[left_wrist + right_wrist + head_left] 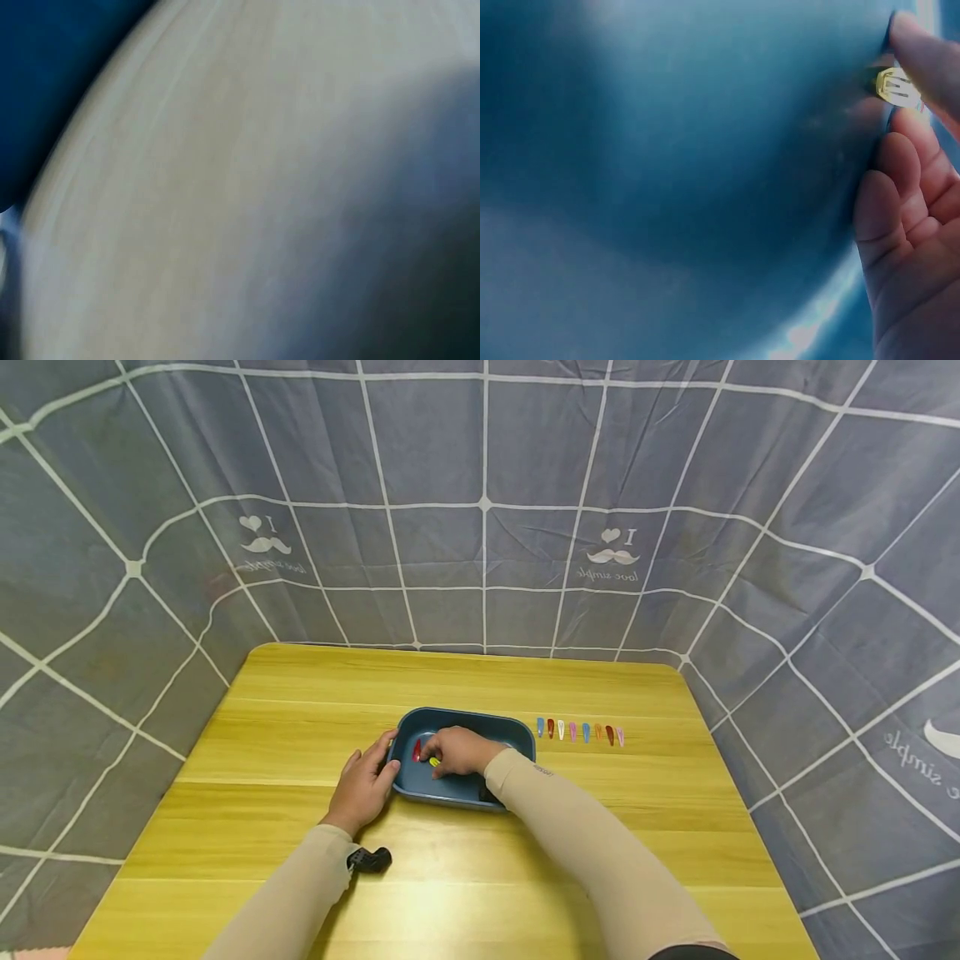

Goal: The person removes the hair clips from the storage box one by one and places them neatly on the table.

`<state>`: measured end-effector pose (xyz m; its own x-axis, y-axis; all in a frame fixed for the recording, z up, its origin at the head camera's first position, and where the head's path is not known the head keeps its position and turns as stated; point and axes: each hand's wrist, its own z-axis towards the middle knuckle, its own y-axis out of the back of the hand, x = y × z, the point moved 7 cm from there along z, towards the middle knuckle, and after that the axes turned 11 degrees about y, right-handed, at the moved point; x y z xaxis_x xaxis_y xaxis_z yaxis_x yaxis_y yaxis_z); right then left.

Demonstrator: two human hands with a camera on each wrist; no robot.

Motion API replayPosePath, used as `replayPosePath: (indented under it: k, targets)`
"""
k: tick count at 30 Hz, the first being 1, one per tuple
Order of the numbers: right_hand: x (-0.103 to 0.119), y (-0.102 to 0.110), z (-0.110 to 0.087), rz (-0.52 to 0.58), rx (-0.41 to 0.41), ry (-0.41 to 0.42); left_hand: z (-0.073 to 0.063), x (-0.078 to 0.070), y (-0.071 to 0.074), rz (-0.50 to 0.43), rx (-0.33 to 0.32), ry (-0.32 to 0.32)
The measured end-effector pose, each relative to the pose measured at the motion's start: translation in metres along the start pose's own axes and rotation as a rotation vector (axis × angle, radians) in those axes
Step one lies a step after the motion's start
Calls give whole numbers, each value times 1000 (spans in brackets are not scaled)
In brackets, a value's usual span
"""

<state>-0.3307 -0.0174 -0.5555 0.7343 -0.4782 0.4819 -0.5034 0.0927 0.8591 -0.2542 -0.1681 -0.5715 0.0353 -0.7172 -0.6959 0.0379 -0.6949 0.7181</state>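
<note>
A dark blue tray point(465, 799) lies on the table, with a red hair clip point(417, 750) and a yellow hair clip point(434, 762) inside. My right hand point(459, 752) reaches into it, thumb and index finger around the yellow clip close to the tray's floor. In the right wrist view, the yellow clip's slotted end shows between those two fingertips, the other fingers curled beside it. My left hand point(363, 787) rests against the tray's left side, fingers extended and thumb at the rim. The left wrist view shows blurred table and a dark blue edge, without the left hand's fingers.
Right of the tray, several hair clips in blue, red, white, pink and orange lie in a row, a pink clip point(573, 732) among them. The wooden table point(300, 735) is enclosed by a grey checked curtain point(435, 552). A black device point(369, 860) sits at my left wrist.
</note>
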Motion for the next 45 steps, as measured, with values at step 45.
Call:
replayPosePath:
  k: [45]
  targets:
    - [17,5,-8,-219,45,71,-2,-3,1,-9,-16,-1]
